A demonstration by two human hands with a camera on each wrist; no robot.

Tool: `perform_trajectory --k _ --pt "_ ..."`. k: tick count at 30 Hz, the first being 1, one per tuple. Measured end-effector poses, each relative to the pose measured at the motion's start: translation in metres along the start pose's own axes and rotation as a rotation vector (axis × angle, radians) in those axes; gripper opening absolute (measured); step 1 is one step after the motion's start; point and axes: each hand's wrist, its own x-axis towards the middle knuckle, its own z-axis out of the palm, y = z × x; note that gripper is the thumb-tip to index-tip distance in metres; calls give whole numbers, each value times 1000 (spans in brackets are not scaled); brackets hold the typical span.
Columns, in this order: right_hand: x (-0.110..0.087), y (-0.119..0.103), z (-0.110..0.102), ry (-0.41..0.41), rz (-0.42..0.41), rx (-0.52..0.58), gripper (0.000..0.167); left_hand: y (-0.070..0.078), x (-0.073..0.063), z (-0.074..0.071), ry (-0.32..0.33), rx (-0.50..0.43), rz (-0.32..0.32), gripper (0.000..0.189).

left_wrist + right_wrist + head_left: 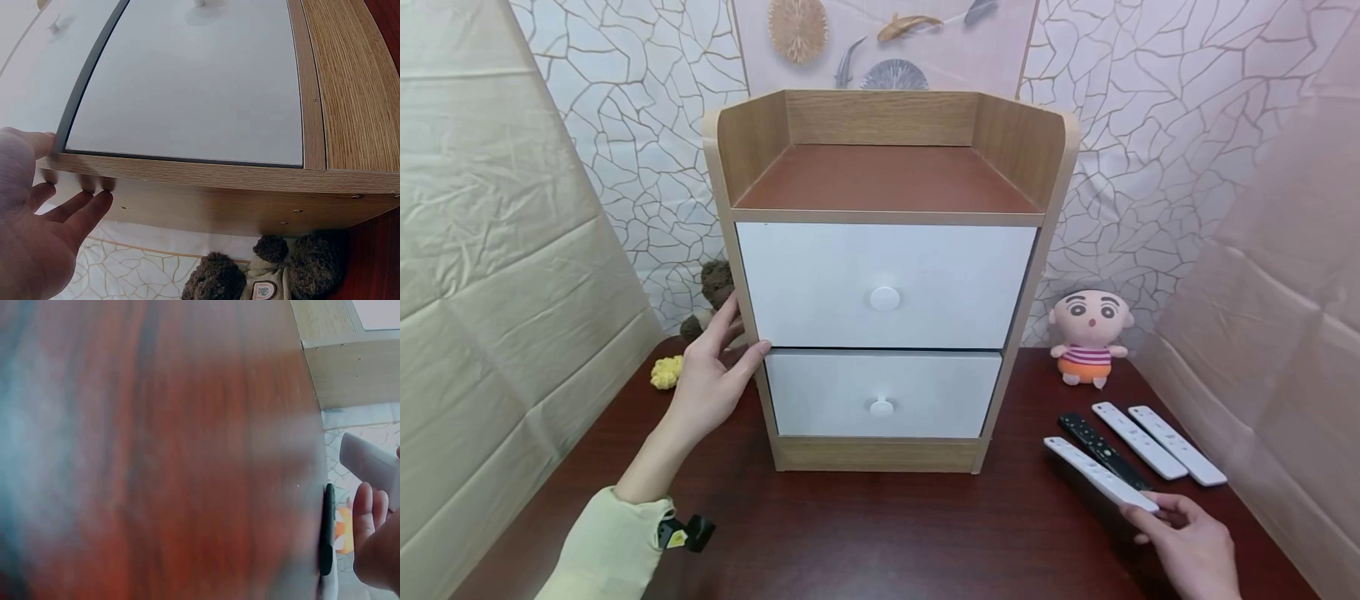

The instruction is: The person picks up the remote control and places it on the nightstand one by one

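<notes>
A wooden cabinet [880, 454] with two white drawers, the upper drawer [820, 283] and the lower drawer [827, 396], stands in the middle of the head view. Both drawers are pushed in. My left hand [711, 379] rests against the cabinet's left side, its thumb at the front edge and its fingers along the side panel [187, 206]. At the lower right, my right hand [1191, 537] pinches the near end of a white remote control [1097, 471], which is raised off the table. In the right wrist view this remote [369, 462] is partly cut off by the frame.
A black remote [1101, 450] and two white remotes, one inner [1138, 440] and one outer [1176, 444], lie on the dark red table [850, 533]. A plush doll [1086, 337] sits behind them. A brown plush toy [717, 282] and a yellow item [666, 372] are left of the cabinet.
</notes>
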Motion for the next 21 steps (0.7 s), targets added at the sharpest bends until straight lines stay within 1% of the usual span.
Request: perform_trajectory --k 6,9,10,14,15,18,21 --pt "-3 -6 -5 23 -36 40 60 0 0 0 9 4 7 74" --pt "-6 -8 -10 35 -88 64 55 1 0 0 12 7 6 74" --pt "-7 -8 -12 42 -108 75 50 1 0 0 12 10 6 74" --pt "-12 -11 -20 61 -186 153 19 1 0 0 8 18 1 74" --pt "-13 -13 -22 64 -197 179 15 2 0 0 8 20 0 74" --pt "-17 -20 -28 76 -210 239 26 2 0 0 5 21 -3 74" --pt "-22 -30 -34 106 -245 288 34 2 0 0 3 18 -5 74"
